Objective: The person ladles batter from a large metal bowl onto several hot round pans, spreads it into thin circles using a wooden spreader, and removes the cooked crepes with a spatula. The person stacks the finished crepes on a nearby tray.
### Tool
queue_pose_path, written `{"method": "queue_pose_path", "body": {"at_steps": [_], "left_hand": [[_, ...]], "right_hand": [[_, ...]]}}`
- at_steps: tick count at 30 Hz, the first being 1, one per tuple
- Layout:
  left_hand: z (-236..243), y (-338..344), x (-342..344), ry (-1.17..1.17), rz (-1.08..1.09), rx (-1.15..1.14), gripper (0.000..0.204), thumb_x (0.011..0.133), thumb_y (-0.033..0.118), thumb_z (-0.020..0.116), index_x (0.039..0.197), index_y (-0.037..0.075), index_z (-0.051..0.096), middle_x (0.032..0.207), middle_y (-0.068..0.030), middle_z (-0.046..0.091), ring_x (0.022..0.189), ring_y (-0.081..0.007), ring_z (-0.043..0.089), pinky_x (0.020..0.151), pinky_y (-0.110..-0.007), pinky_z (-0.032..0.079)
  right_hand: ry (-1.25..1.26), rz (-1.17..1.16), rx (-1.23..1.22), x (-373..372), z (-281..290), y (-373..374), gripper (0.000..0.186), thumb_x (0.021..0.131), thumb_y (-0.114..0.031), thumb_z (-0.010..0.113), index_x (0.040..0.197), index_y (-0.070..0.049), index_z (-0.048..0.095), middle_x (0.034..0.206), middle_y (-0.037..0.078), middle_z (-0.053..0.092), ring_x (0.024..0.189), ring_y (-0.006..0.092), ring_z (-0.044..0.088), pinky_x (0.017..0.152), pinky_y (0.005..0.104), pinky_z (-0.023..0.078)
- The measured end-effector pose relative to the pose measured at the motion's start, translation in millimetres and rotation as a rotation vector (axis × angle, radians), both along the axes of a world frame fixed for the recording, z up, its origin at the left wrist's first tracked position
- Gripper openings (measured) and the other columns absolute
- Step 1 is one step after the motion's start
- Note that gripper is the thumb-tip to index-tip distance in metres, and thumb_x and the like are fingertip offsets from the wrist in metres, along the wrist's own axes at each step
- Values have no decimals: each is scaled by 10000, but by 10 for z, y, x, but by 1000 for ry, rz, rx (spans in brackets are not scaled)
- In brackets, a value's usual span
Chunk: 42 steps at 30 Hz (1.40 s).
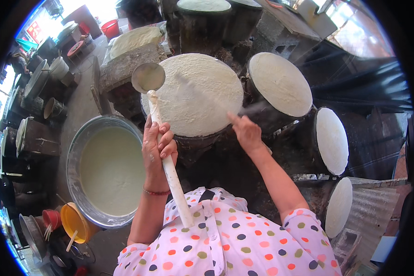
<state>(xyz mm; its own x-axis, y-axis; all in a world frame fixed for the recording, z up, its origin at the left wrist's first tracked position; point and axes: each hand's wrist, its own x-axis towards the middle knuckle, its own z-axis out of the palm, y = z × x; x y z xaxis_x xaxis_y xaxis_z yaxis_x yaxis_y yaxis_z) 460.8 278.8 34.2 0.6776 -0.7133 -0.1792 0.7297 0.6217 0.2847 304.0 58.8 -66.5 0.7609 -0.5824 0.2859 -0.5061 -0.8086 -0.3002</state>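
My left hand [160,145] is wrapped round the white, batter-smeared handle of a ladle [169,168]. The ladle stands upright, its round bowl [148,77] over the left edge of a large round griddle. A pale, rough-surfaced sheet of batter [195,94] covers that griddle. My right hand [247,134] is at the sheet's right rim, index finger stretched towards the edge and the other fingers curled. A faint blurred streak shows by its fingertips; what they hold, if anything, I cannot make out.
A wide metal basin [73,172] of pale liquid batter stands at the left. More batter-covered round griddles [280,85] curve round the right side. A pale sheet [135,41] lies at the back left. A yellow bucket [71,223] and red bowl [52,218] are lower left.
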Motion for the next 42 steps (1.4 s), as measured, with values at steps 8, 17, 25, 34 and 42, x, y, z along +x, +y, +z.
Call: {"method": "queue_pose_path", "body": {"at_steps": [8,17,25,34,42], "left_hand": [[-134,79,23,13,-23,-17,307,997,103,421,1300,78,375,847,-37,397,556,-23,353,351,-136,353],[-194,-259,-70,-78,-188,-17,248,998,101,419,1240,48,403,863,-49,406,554,-31,356,347,-138,347],[-181,-665,-391,15,-531,-85,159,1004,102,416,1112,-8,379,877,-54,385,577,-43,353,378,-158,349],[174,-434,-452,227,-896,-185,128,1008,108,393,912,39,344,757,-12,342,533,-47,334,377,-182,335],[429,-778,-1021,80,-1111,-199,128,1012,128,396,915,53,357,689,4,322,509,-47,320,371,-178,323]], "right_hand": [[-225,191,739,389,-92,1083,405,828,-133,556,1229,-90,587,1148,194,627,1076,305,615,955,344,460],[-503,68,825,-521,-472,1275,445,794,-177,660,1232,-132,600,1052,134,674,907,232,661,826,343,516],[-445,-624,941,-1618,75,1627,268,915,-180,562,1170,-112,608,884,148,672,782,253,675,709,322,524],[-1539,-1717,501,-3134,-151,3090,523,942,-518,445,799,-63,661,626,20,545,469,104,466,391,236,325],[-2504,-1613,-31,-3878,-385,3626,395,928,-403,572,1184,-102,580,840,79,610,664,183,603,630,288,510]]}}
